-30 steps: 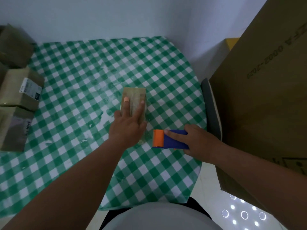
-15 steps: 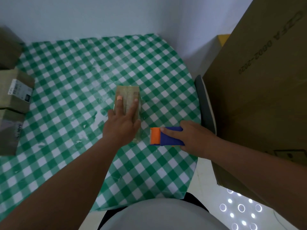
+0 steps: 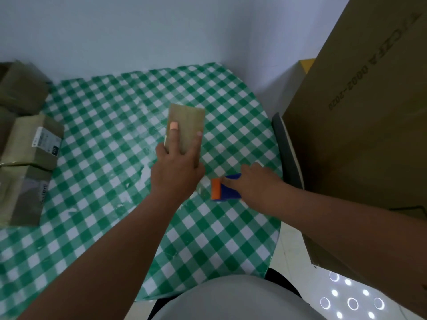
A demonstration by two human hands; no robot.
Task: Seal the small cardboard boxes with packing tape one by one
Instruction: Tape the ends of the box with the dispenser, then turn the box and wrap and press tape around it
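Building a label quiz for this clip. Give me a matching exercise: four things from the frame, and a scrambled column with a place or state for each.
Things:
1. small box
2. tape dispenser
3. labelled box
4. big carton

Places or states:
A. at the table's left edge, white label on top
B. standing off the table on the right
C. mid-table, under the left hand
D. blue and orange, gripped by the right hand

Pairs: 1-C, 2-D, 3-A, 4-B

Left hand presses small box; right hand grips tape dispenser.
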